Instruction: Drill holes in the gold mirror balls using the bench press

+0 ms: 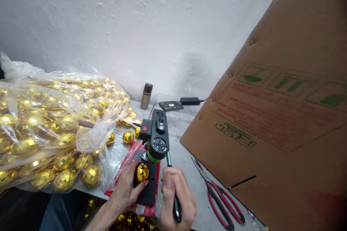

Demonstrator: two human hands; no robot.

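Note:
My left hand (127, 184) is closed around a shiny gold mirrored ball (142, 172), fingers and thumb on either side of it. The ball sits over the black base plate (152, 189) of a small black hand-lever machine (159, 135) with round vents on top and a green band below. A metal tip of the machine shows just above the ball; whether they touch I cannot tell. My right hand (178, 196) is wrapped around the black grip of the machine's lever handle (177, 212), which points down toward me.
A clear plastic bag (89, 139) full of gold balls covers the left side. Loose gold balls (128, 137) lie beside it. To the right are red-and-black scissors (221, 200) and a large cardboard box (271, 122). A spray can (146, 96) and a phone (171, 106) stand and lie behind.

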